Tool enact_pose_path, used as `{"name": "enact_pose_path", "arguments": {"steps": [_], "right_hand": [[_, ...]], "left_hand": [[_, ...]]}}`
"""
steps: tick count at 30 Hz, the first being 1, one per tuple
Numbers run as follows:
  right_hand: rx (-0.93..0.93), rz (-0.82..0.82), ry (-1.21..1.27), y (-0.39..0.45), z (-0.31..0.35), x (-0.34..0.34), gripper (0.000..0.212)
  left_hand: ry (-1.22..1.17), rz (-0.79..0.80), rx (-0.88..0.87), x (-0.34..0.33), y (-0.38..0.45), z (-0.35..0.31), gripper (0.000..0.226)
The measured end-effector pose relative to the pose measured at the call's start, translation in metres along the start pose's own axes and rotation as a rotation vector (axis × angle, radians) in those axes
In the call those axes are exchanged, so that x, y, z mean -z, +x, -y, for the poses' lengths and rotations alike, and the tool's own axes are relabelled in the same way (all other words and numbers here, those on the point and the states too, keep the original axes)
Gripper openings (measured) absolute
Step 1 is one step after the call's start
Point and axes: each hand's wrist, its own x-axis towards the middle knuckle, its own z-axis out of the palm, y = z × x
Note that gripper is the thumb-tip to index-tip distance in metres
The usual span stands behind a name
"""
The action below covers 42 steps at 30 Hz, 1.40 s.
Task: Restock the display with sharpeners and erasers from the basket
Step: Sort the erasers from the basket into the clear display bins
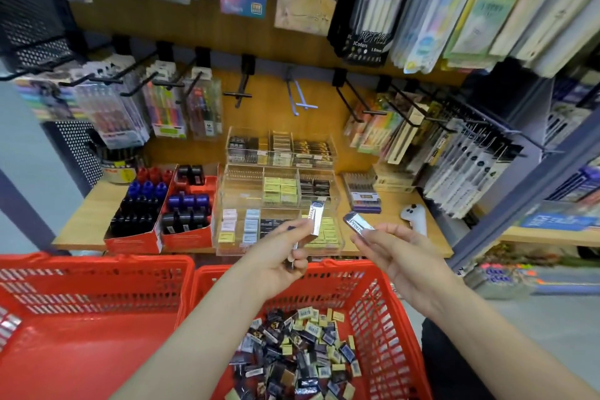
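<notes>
Two red baskets (373, 302) stand near; the right one holds too many small erasers (302, 351) to count. Two hands each hold one silver eraser (315, 221). Two red boxes (136, 237) of ink bottles sit at left, one phone (414, 216) at right.

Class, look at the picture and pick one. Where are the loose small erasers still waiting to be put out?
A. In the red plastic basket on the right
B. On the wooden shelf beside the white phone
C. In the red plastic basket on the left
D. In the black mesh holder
A: the heap of small wrapped erasers lies in the right-hand red plastic basket, below the person's two hands.
</notes>
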Motion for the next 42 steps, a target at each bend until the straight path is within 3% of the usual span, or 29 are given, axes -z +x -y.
{"name": "enact_pose_path", "arguments": {"steps": [5,11,15,20,22,26,30,34,38,42], "right_hand": [[0.018,-0.051,-0.097,0.013,-0.020,-0.021,0.033],[0.067,-0.024,-0.131,0.023,-0.021,-0.041,0.020],[0.081,0.056,-0.288,0.031,-0.012,-0.042,0.024],[0.113,0.178,-0.443,0.045,0.006,-0.041,0.026],[0.163,0.219,-0.515,0.052,0.010,-0.046,0.023],[0.335,0.258,-0.750,0.075,0.013,-0.066,0.032],[0.706,0.244,-1.175,0.103,0.011,-0.089,0.057],[0.925,0.274,-1.392,0.132,0.009,-0.103,0.057],[0.910,0.254,-1.532,0.176,0.009,-0.116,0.045],[0.694,0.129,-1.704,0.244,0.026,-0.130,0.021]], "left_hand": [[-0.047,0.027,-0.006,-0.008,0.002,0.005,0.024],[0.041,0.045,-0.058,-0.011,0.006,0.005,0.019],[0.068,0.054,-0.078,-0.011,0.009,-0.005,0.031],[0.183,0.020,-0.242,-0.001,0.019,-0.023,0.046],[0.164,0.035,-0.286,0.002,0.021,-0.027,0.042],[0.099,-0.054,-0.333,0.003,0.030,-0.043,0.032],[0.073,-0.156,-0.382,0.009,0.043,-0.062,0.028],[0.070,-0.209,-0.374,0.014,0.054,-0.076,0.025],[0.076,-0.295,-0.340,0.025,0.081,-0.085,0.028],[-0.092,-0.344,-0.186,0.036,0.108,-0.088,0.018]]}}
